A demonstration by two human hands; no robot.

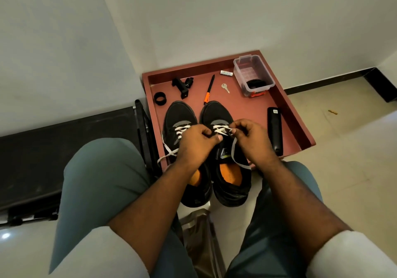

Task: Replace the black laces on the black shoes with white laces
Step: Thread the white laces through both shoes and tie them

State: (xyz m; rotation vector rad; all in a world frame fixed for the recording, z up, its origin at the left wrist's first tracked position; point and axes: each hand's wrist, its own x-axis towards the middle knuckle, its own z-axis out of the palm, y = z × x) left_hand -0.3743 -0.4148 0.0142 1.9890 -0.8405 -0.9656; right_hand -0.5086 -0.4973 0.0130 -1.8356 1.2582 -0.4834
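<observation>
Fingers of the right hand (247, 135) pinch the white lace (223, 129) on the right shoe (227, 159). Beside it, the left hand (197, 138) seems to grip the other end. An uneven pull could drag the lace from its eyelets.

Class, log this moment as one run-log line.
phase: lacing right-side shoe | left hand: grip on white lace | right hand: pinches lace end | left-side shoe: white lace in
</observation>
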